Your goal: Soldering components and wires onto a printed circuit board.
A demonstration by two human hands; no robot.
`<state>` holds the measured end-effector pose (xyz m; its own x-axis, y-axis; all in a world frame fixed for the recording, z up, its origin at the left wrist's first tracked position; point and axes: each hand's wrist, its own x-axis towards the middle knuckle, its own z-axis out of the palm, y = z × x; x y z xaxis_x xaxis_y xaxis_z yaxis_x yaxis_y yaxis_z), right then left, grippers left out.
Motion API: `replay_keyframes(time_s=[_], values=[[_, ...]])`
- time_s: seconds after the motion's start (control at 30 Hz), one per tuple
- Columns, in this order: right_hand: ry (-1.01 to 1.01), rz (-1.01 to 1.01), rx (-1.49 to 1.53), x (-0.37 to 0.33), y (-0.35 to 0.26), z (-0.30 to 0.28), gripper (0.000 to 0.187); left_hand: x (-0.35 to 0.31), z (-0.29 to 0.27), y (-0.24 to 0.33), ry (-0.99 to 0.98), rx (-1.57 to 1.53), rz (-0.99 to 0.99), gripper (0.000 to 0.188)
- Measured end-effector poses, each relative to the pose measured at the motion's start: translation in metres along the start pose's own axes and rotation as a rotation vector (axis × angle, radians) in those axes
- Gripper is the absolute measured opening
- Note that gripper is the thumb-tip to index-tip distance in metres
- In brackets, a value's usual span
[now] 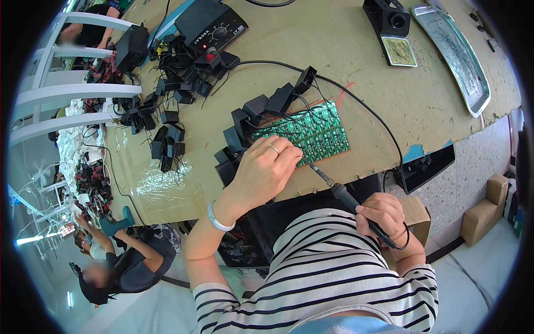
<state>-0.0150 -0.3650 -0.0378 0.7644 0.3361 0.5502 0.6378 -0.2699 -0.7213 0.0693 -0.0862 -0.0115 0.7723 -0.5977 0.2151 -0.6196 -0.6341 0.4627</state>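
Note:
A green circuit board panel (320,133) lies on the cardboard-topped bench, with several black box-shaped parts (256,107) along its far and left edges, wired to it by thin leads. My right hand (382,216) is wrapped round the dark handle of a soldering iron (346,196). The iron's tip points at the board's near edge, close to my left fingertips; whether it touches cannot be made out. My left hand (271,161) is over the board's near left corner, thumb and fingers pinched together. What they pinch is too small to name.
A black soldering station (210,26) with a dial stands at the far left, its cable (356,94) crossing the bench. Loose black parts (186,72) are piled nearby. An iron holder with a sponge (398,51) and a metal tray (453,58) sit far right. Another person (130,264) works at left.

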Motion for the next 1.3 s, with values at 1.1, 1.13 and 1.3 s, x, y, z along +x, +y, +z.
replay_keyframes(time_s=[1.1,1.13,1.3], values=[[0.09,-0.069,-0.106,0.008,0.0,-0.009,0.007,-0.009,-0.006,0.01,0.052,0.211,0.032,0.024],[0.111,-0.051,-0.114,0.007,-0.002,-0.007,0.008,-0.007,-0.007,0.013,0.091,0.193,0.012,0.026],[0.143,-0.008,-0.172,0.0,-0.001,-0.011,0.006,-0.011,-0.057,-0.024,0.353,0.293,-0.29,0.031]])
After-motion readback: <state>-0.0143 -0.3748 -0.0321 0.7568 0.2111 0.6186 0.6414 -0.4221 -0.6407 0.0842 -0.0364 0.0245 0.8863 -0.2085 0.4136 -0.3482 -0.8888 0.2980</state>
